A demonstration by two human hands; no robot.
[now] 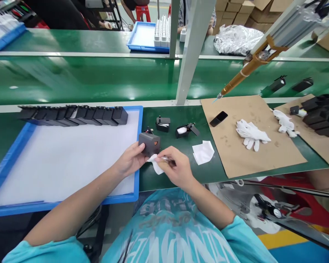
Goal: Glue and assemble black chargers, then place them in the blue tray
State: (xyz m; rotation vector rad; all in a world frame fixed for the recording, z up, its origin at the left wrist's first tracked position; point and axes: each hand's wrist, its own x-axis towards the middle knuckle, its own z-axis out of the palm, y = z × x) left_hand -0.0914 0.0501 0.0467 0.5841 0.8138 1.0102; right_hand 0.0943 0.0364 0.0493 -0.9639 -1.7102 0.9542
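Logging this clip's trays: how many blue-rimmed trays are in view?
3: a large tray on the near bench; a second tray on the far bench, cut by the frame's left edge; a third tray further right there.

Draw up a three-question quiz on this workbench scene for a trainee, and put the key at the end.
1. Multiple choice: What does the person's left hand hold?
A) a white glove
B) a dark box
C) a crumpled plastic bag

2. Fill in the blank: Seen from the person, the row of dark boxes stands along the ____ side of the large blue tray.

3. True or false: The white gloves lie inside the large blue tray.

Key:
1. B
2. far
3. False; they lie outside it, to its right.
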